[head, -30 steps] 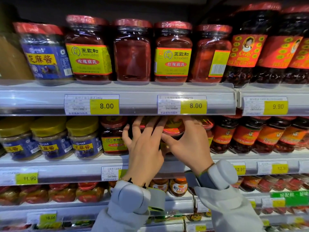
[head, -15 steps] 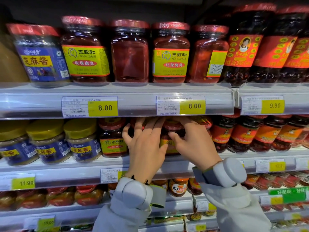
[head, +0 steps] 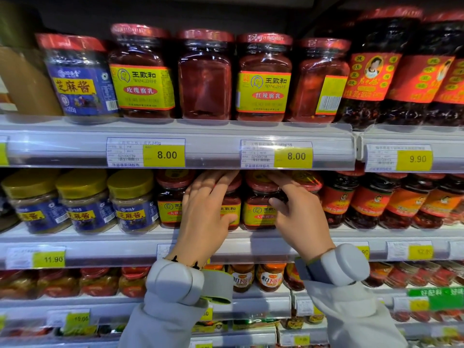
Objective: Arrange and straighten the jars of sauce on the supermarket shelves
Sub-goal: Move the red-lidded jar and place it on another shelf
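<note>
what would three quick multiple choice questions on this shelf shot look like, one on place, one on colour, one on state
1. Which shelf do both hands reach into?
A. top shelf
B. middle shelf
C. bottom shelf

2. What colour are the lids of the blue-label jars on the middle shelf?
A. yellow
B. white
C. green

3. How does the unlabelled-looking red jar on the top shelf stand?
A. lying on its side
B. upright, label turned away from the front
C. upside down

Answers:
1 B: the left hand and the right hand sit among the yellow-label jars under the 8.00 tags.
2 A: the blue-label jars carry yellow lids.
3 B: the red jar stands upright and shows bare glass.
</note>
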{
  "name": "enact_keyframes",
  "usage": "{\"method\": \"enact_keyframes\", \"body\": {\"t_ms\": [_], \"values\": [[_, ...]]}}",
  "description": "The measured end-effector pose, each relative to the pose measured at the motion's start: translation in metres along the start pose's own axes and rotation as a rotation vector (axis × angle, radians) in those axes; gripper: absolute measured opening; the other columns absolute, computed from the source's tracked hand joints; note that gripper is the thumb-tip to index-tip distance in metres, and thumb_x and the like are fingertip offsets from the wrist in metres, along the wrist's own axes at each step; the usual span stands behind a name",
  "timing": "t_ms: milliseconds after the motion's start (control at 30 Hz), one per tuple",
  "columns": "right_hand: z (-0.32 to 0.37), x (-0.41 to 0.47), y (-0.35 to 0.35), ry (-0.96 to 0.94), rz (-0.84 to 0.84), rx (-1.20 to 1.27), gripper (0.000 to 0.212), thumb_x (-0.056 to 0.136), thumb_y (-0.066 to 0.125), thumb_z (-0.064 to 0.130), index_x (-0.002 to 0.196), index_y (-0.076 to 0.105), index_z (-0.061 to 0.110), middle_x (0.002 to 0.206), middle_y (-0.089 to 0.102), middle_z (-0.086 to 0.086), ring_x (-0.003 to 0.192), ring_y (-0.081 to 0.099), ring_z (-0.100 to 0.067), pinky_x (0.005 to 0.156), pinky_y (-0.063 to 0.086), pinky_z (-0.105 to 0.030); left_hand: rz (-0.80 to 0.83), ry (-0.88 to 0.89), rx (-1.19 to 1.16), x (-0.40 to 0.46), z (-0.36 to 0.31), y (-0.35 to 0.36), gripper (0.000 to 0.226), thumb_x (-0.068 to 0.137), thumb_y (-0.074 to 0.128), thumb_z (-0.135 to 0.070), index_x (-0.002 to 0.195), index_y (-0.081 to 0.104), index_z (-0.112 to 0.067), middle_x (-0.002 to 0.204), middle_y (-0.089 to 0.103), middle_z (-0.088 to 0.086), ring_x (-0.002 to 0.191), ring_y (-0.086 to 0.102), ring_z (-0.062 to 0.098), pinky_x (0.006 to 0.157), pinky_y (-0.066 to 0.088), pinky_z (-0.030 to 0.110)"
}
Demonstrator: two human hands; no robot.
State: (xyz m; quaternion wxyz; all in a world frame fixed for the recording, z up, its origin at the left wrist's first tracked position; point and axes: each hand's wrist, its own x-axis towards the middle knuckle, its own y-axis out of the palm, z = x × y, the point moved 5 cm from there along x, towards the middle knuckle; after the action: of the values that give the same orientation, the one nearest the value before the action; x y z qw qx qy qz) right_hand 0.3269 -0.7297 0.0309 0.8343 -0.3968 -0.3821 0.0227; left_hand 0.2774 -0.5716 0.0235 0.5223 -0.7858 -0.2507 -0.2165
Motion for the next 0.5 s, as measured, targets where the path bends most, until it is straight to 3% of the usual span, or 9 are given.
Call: {"method": "enact_keyframes", "body": {"t_ms": [67, 200, 333, 500], "values": [[-0.001, 0.000, 0.001, -0.007, -0.012, 0.005, 0.047, 0.084, 0.058, 0.002, 0.128, 0.053, 0.017, 0.112, 0.065, -0.009, 0.096, 0.060, -0.030, 0.069, 0.034, -0.023, -0.020, 0.017, 0.002, -0.003, 0.002, -0.002, 0.085, 0.067, 0.080, -0.016, 0.140, 0.037, -0.028, 0.139, 0.044, 0.001, 0.131, 0.025, 0.018, 0.105, 0.022, 0.035], [-0.002, -0.004, 0.003, -0.022, -0.077, 0.036, 0.044, 0.084, 0.055, 0.003, 0.126, 0.054, 0.016, 0.129, 0.058, -0.005, 0.112, 0.058, -0.028, 0.077, 0.050, -0.032, -0.016, 0.030, 0.019, -0.010, 0.009, -0.001, 0.088, 0.067, 0.080, -0.007, 0.141, 0.035, -0.026, 0.139, 0.042, 0.001, 0.132, 0.030, 0.019, 0.104, 0.029, 0.034], [0.002, -0.016, 0.005, -0.043, -0.128, -0.008, 0.044, 0.082, 0.059, 0.001, 0.124, 0.054, 0.013, 0.138, 0.050, -0.004, 0.111, 0.057, -0.027, 0.064, 0.053, -0.033, -0.066, -0.012, -0.003, -0.016, 0.011, -0.004, 0.089, 0.065, 0.078, 0.004, 0.139, 0.038, -0.023, 0.140, 0.041, 0.003, 0.133, 0.031, 0.020, 0.103, 0.028, 0.029], [-0.001, -0.029, 0.005, -0.022, -0.159, 0.036, 0.048, 0.086, 0.057, 0.003, 0.131, 0.048, 0.017, 0.143, 0.044, -0.002, 0.116, 0.048, -0.016, 0.065, 0.056, -0.036, -0.080, -0.060, 0.107, -0.019, 0.009, -0.009, 0.088, 0.060, 0.082, -0.001, 0.133, 0.039, -0.025, 0.138, 0.046, 0.002, 0.131, 0.028, 0.020, 0.098, 0.036, 0.043]]}}
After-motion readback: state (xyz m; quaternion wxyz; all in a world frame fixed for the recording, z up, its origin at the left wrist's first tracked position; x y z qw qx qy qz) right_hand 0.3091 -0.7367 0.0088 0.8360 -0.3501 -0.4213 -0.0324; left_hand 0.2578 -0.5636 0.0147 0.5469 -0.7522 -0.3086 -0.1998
